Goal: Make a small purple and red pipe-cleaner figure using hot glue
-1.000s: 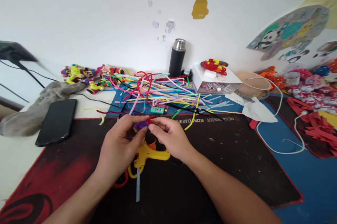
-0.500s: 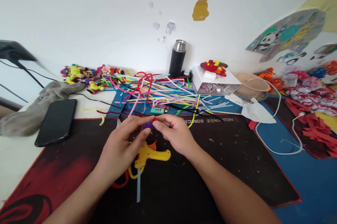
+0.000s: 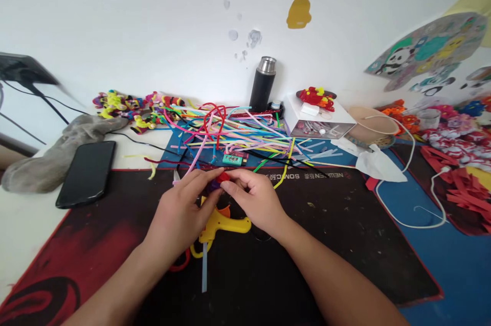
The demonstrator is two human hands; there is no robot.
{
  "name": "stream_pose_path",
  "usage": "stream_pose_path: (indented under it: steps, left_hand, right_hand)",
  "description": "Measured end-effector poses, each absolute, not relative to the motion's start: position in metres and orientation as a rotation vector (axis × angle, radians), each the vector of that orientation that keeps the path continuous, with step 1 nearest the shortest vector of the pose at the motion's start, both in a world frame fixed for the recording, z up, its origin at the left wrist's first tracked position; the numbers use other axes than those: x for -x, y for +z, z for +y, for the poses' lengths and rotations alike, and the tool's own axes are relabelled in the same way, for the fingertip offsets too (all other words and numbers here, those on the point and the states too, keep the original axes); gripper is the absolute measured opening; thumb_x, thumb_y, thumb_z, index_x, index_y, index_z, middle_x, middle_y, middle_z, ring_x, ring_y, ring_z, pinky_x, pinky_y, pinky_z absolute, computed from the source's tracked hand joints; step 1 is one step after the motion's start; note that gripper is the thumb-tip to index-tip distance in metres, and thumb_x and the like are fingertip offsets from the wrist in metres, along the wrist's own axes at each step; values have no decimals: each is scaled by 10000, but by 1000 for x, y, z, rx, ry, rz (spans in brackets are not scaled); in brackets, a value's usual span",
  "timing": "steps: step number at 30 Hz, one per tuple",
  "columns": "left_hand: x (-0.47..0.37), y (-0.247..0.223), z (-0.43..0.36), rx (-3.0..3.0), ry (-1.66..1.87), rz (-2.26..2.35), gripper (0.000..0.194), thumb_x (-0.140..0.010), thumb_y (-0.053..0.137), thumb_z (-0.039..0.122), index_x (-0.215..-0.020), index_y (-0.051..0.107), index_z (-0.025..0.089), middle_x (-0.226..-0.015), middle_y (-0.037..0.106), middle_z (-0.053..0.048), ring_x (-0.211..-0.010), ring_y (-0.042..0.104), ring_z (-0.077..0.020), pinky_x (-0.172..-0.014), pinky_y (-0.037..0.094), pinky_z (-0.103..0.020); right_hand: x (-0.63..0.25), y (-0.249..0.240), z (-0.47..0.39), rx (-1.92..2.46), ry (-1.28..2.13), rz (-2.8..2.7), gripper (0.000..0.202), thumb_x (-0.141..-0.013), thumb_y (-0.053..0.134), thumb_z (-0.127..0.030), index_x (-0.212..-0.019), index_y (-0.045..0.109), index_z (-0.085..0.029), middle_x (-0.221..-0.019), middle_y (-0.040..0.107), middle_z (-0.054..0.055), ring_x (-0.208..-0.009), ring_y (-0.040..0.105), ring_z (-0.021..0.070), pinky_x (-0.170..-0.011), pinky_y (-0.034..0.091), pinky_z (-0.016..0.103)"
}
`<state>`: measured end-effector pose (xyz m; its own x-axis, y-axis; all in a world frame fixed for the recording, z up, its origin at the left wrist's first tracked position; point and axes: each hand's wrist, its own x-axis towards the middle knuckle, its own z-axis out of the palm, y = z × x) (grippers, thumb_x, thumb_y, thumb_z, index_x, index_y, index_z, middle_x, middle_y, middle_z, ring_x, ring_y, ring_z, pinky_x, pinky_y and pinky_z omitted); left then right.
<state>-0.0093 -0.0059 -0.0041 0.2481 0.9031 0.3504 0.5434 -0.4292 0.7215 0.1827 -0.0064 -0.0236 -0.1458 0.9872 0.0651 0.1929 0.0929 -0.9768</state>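
Note:
Between my fingertips is a small fuzzy purple and red piece (image 3: 217, 182), partly covered by the fingers; its exact kind I cannot make out. My left hand (image 3: 184, 208) pinches it from the left, thumb below and fingers above. From the right, my right hand (image 3: 251, 198) grips its red end between thumb and fingers. Just beneath the hands lies a yellow hot glue gun (image 3: 226, 224) with a clear glue stick (image 3: 204, 267) sticking out of its back. Scissors with a red handle loop (image 3: 182, 260) lie partly under the glue gun and my left hand.
A heap of coloured pipe cleaners (image 3: 230, 129) spreads behind the hands. A black thermos (image 3: 263, 83) and a white box (image 3: 318, 119) stand near the wall. To the left lies a phone (image 3: 87, 173); a white cable (image 3: 410, 225) loops at the right.
The purple and red piece has turned between my fingers, with more of its red part now showing. My left fingers have closed in on it. The view has shifted slightly.

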Motion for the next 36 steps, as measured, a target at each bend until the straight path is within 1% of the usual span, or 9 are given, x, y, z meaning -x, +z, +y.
stream_pose_path:
  steps: [5, 8, 11, 15, 17, 21, 23, 32, 36]
  left_hand:
    - [7, -4, -7, -2084, 1054, 1358, 330, -979, 676, 334, -1254, 825, 228, -1005, 821, -59, -840, 759, -221, -817, 614, -321]
    - [6, -3, -7, -1967, 1030, 1346, 330, -963, 697, 342, -1249, 827, 239, -994, 815, -53, -800, 744, -215, -769, 616, -325]
    - [8, -2, -7, -1684, 958, 1256, 384, -945, 747, 413, -1289, 805, 254, -1031, 827, -64, -826, 774, -233, -714, 635, -328]
    - [9, 0, -3, -1354, 899, 1070, 546, -894, 841, 469, -1373, 732, 233, -1129, 841, -99, -998, 817, -284, -850, 674, -384]
    - [9, 1, -1, -1274, 968, 1054, 560, -855, 892, 456, -1334, 711, 230, -1144, 839, -98, -1050, 812, -287, -890, 671, -387]
    - [9, 4, 0, -1237, 1048, 1077, 380, -839, 913, 469, -1056, 729, 217, -1012, 843, -75, -939, 809, -252, -815, 668, -344]
    - [9, 4, -1, -1282, 1051, 1097, 317, -854, 899, 459, -984, 747, 213, -964, 842, -65, -886, 798, -235, -787, 656, -328]
    - [7, -1, -10, -1536, 1161, 1232, 186, -899, 824, 382, -1017, 810, 238, -974, 853, -50, -849, 801, -234, -772, 629, -322]
    - [7, -3, -11, -1644, 1196, 1261, 128, -912, 806, 319, -1019, 816, 249, -959, 850, -26, -813, 792, -208, -767, 615, -294]
  right_hand:
    - [-180, -26, -7, 1245, 1171, -1477, 316, -1005, 700, -426, -1152, 827, -177, -692, 627, -17, -630, 504, 149, -630, 404, 287]
    - [-181, -23, -8, 1246, 1146, -1478, 297, -999, 706, -419, -1118, 828, -175, -648, 591, -33, -607, 496, 145, -614, 399, 282]
    - [-182, -17, -10, 1259, 1116, -1492, 272, -979, 728, -410, -1085, 831, -183, -618, 567, -47, -584, 486, 139, -596, 400, 277]
    - [-183, -9, -12, 1259, 1055, -1532, 293, -979, 725, -421, -1121, 843, -193, -630, 588, -40, -591, 501, 142, -605, 422, 277]
    - [-183, -7, -13, 1246, 1023, -1533, 310, -980, 723, -424, -1152, 850, -199, -620, 573, -43, -585, 496, 142, -600, 421, 275]
    - [-183, -8, -13, 1223, 991, -1522, 311, -981, 723, -411, -1164, 856, -198, -598, 524, -53, -572, 465, 138, -597, 415, 275]
    - [-183, -9, -13, 1228, 993, -1531, 314, -984, 718, -420, -1158, 857, -199, -595, 514, -53, -568, 451, 138, -593, 414, 276]
    - [-184, -14, -12, 1252, 950, -1540, 349, -978, 712, -456, -1155, 870, -200, -605, 523, -41, -580, 452, 145, -594, 435, 275]
    - [-184, -15, -11, 1243, 945, -1542, 344, -976, 704, -430, -1162, 878, -198, -603, 522, -43, -573, 453, 142, -587, 432, 273]
